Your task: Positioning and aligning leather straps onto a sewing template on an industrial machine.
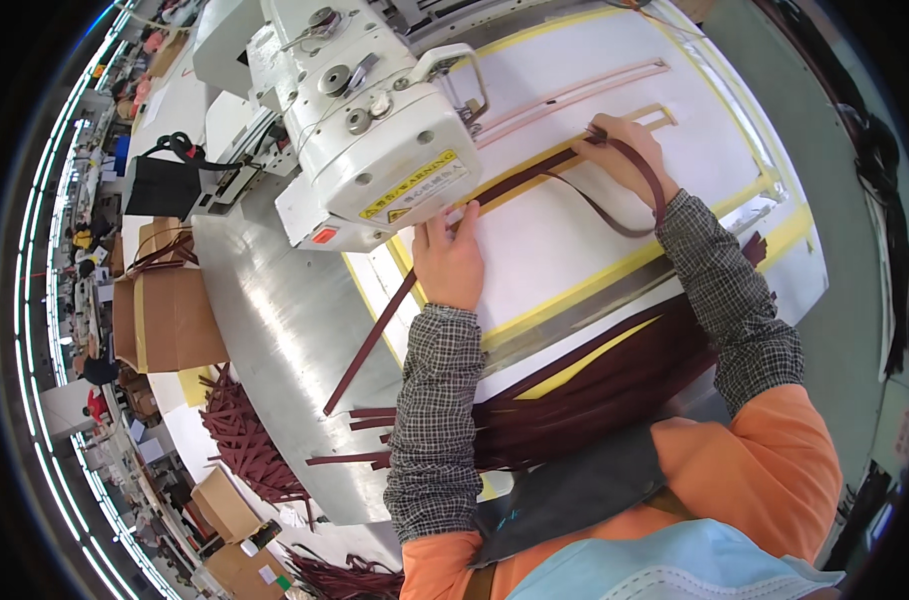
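My left hand [449,255] presses a long maroon strap [524,177] at the sewing machine head [369,130], fingers bent onto it. The strap lies along a narrow tan strip on a white template board [594,262] with yellow tape, and a loose end trails down-left over the metal plate. My right hand [622,160] pinches the strap farther right, where it loops back over my wrist; a thinner part curves below it on the board. Pink slotted lines run across the board behind.
A thick bundle of maroon straps [594,385] lies along the front edge near my forearms. At left are a tangled strap pile [249,435], a cardboard box [174,325], a black machine part [154,185] and the curved metal plate [274,330]. A cluttered workshop fills the far left.
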